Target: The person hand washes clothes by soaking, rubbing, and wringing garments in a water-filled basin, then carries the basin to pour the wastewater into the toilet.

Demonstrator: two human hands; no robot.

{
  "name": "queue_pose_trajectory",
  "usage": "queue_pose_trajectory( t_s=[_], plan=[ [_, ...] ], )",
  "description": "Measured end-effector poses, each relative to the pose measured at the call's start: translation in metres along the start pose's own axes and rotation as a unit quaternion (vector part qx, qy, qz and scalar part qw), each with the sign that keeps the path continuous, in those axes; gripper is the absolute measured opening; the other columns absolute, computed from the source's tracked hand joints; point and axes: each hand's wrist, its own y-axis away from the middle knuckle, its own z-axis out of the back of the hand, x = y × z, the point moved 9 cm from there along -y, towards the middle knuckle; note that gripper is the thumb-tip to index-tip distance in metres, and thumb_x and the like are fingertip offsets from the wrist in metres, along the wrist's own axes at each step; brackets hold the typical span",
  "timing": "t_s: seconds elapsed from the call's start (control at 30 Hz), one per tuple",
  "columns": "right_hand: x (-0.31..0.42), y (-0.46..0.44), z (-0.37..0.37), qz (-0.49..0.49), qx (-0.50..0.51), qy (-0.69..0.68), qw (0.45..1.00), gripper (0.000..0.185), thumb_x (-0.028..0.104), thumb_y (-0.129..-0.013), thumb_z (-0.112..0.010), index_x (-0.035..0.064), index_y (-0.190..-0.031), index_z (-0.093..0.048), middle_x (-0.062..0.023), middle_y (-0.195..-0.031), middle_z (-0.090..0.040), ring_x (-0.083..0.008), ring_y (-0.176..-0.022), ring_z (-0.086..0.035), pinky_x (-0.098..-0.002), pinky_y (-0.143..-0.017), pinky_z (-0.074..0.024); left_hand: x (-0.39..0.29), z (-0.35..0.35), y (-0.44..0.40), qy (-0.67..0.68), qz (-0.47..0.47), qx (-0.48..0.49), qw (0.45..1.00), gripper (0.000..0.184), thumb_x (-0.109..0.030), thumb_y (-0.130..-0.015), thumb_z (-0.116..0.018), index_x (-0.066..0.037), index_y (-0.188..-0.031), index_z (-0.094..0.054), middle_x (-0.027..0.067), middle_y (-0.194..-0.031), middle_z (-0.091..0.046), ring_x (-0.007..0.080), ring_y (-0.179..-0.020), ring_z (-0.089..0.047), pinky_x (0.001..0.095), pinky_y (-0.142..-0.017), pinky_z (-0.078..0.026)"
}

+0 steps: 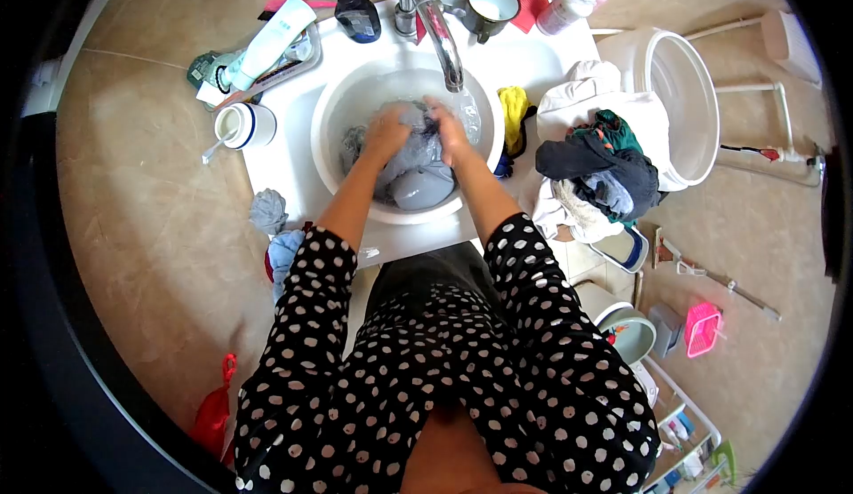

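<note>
Your bare left hand (389, 131) and bare right hand (450, 130) are both down inside the round white plastic basin (318, 125), in the upper middle of the frame, with the wet grey fabric (413, 158) bunched in the water between and below them. Your left hand lies over the upper part of that fabric, and your right hand is at its right side, fingers pointing toward the top of the frame; with the blur and the fingers partly hidden, I can't tell whether either hand is clenched on the cloth or merely resting against it. The basin sits on the glossy white sink top (536, 66), and the curved silver metal faucet (442, 41) reaches over its upper right edge. Just beside the basin on the right you have a bright yellow cloth (513, 110), and farther right is a heap of dark, green and white garments (604, 170) in front of a large whitish plastic bucket (682, 107). At top centre stands a dark mug with a white inside (491, 3), with a black plastic bottle (357, 18) to the upper left. Left of the sink's lower corner sits a crumpled grey cloth ball (268, 211), with a light blue cloth (286, 252) just below it.
</note>
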Motion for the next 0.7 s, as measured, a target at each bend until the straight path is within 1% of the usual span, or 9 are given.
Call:
queue_pose_trajectory(
  t_s=[0.03,0.13,0.23,0.3,0.4,0.53,0.57,0.67,0.7],
  plan=[
    [-0.003,0.020,-0.013,-0.144,0.005,-0.230,0.962,0.036,0.033,-0.092,-0.055,0.0128,-0.122,-0.056,-0.0139,-0.117,-0.062,-0.0299,-0.109,-0.058,-0.0426,-0.096,-0.0453,-0.022,0.011,0.010,0.050,-0.014,-0.009,0.999,0.044,-0.025,-0.075,-0.064,-0.013,-0.117,-0.062,0.0151,-0.115,-0.062,0.0337,-0.107,-0.058,0.0409,-0.090,-0.047],
    [-0.025,0.009,-0.024,-0.135,0.107,-0.412,0.895,0.049,0.049,-0.090,-0.058,0.0086,-0.117,-0.057,-0.0106,-0.111,-0.061,-0.0234,-0.100,-0.059,-0.0415,-0.089,-0.0494,-0.107,0.034,0.048,0.100,-0.099,0.011,0.990,0.029,-0.026,-0.075,-0.066,-0.009,-0.099,-0.069,0.0155,-0.091,-0.068,0.0349,-0.084,-0.065,0.0401,-0.076,-0.051],
    [-0.015,0.018,-0.031,0.021,0.132,-0.221,0.966,0.040,0.036,-0.095,-0.052,0.0106,-0.125,-0.053,-0.0109,-0.109,-0.062,-0.0235,-0.100,-0.060,-0.0400,-0.089,-0.0503,-0.158,0.055,0.077,0.076,-0.184,-0.049,0.979,0.027,-0.028,-0.075,-0.068,-0.006,-0.090,-0.068,0.0167,-0.087,-0.067,0.0346,-0.077,-0.065,0.0406,-0.069,-0.051],
    [-0.029,0.011,-0.045,-0.027,0.223,-0.430,0.875,0.039,0.027,-0.096,-0.050,0.0109,-0.132,-0.048,-0.0113,-0.110,-0.063,-0.0246,-0.103,-0.060,-0.0406,-0.092,-0.0490,-0.142,0.059,0.069,0.088,-0.146,-0.111,0.979,0.027,-0.029,-0.076,-0.068,-0.005,-0.088,-0.067,0.0169,-0.085,-0.066,0.0344,-0.075,-0.065,0.0411,-0.068,-0.051],
    [0.001,0.050,-0.038,-0.153,0.104,-0.292,0.938,0.039,0.025,-0.095,-0.050,0.0083,-0.131,-0.050,-0.0135,-0.113,-0.062,-0.0260,-0.106,-0.058,-0.0393,-0.096,-0.0464,-0.109,0.076,0.048,0.027,-0.062,-0.164,0.984,0.033,-0.032,-0.080,-0.065,-0.005,-0.098,-0.064,0.0179,-0.091,-0.065,0.0366,-0.081,-0.064,0.0440,-0.072,-0.051],
    [0.007,0.018,0.003,0.048,0.025,0.084,0.995,0.037,0.023,-0.093,-0.050,0.0018,-0.122,-0.056,-0.0235,-0.108,-0.062,-0.0325,-0.104,-0.059,-0.0450,-0.097,-0.0433,-0.034,0.093,0.040,0.002,0.019,-0.210,0.978,0.051,-0.037,-0.081,-0.066,-0.012,-0.122,-0.052,0.0186,-0.122,-0.055,0.0398,-0.099,-0.059,0.0479,-0.082,-0.049],
    [0.063,0.043,0.003,0.140,-0.008,0.348,0.927,0.040,0.021,-0.090,-0.052,0.0069,-0.127,-0.054,-0.0238,-0.114,-0.060,-0.0372,-0.110,-0.055,-0.0483,-0.099,-0.0402,-0.022,0.097,0.041,0.000,0.036,-0.200,0.979,0.058,-0.039,-0.080,-0.066,-0.014,-0.130,-0.048,0.0188,-0.132,-0.050,0.0408,-0.106,-0.057,0.0493,-0.086,-0.048],
    [0.103,0.074,-0.006,0.220,-0.003,0.523,0.823,0.050,0.019,-0.086,-0.055,0.0143,-0.135,-0.046,-0.0209,-0.124,-0.055,-0.0407,-0.118,-0.046,-0.0455,-0.101,-0.0374,-0.018,0.085,0.058,-0.170,-0.005,-0.117,0.979,0.078,-0.044,-0.079,-0.069,-0.024,-0.144,-0.032,0.0161,-0.151,-0.025,0.0442,-0.132,-0.034,0.0586,-0.098,-0.038],
    [0.097,0.077,-0.011,0.247,-0.045,0.632,0.733,0.061,0.023,-0.085,-0.058,0.0257,-0.143,-0.038,-0.0160,-0.141,-0.042,-0.0394,-0.130,-0.036,-0.0586,-0.104,-0.0296,-0.026,0.074,0.066,-0.181,0.000,-0.018,0.983,0.087,-0.045,-0.076,-0.072,-0.029,-0.148,-0.025,0.0154,-0.155,-0.012,0.0454,-0.140,-0.013,0.0654,-0.104,-0.027]
  ],
)
